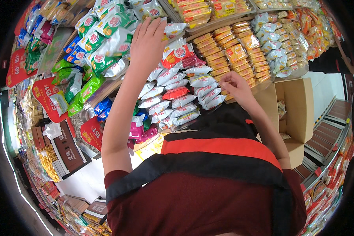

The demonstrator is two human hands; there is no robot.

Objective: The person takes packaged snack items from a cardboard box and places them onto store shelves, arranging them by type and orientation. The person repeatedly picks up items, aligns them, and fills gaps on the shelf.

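My left hand (pixel 149 44) reaches across the snack packets, back of the hand up. Green-and-white packets (pixel 113 25) lie heaped to its left, and one packet (pixel 119 45) beside the hand is blurred. A white packet (pixel 174 30) shows at its right side. Its palm side is hidden, so a grip cannot be made out. My right hand (pixel 235 88), fingers loosely bent and apart, hovers by the rows of yellow-wrapped snacks (pixel 218 60); nothing shows in it. Between my arms lie stacked white packets (pixel 183 100), with a red packet (pixel 175 93) among them.
An open cardboard box (pixel 295 115) holding a few packets stands at my right. Red price signs (pixel 51 100) hang along the display's left edge. Clear bins (pixel 218 17) of wrapped snacks line the back. White-wrapped snacks (pixel 275 56) and orange packets (pixel 306 29) fill the far right.
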